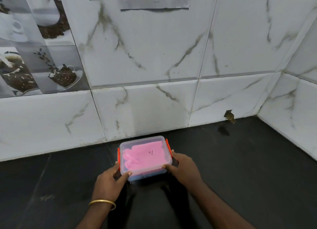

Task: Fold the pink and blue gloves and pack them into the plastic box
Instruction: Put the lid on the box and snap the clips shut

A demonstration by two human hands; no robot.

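A clear plastic box (pixel 145 141) with its lid on and red side clips stands on the black counter near the wall. Through the lid I see the pink glove (pixel 144 156) lying on top. A strip of the blue glove (pixel 137 177) shows underneath at the box's near side. My left hand (pixel 109 181) grips the box's near left corner, thumb on the lid's edge. My right hand (pixel 184 168) grips the near right corner, thumb on the lid and fingers by the right red clip (pixel 168 145).
The black counter (pixel 240 160) spreads to both sides and meets white marble-look wall tiles (pixel 154 57) just behind the box. A side wall closes the right corner. A small hole (pixel 229 116) in the tile sits at the back right.
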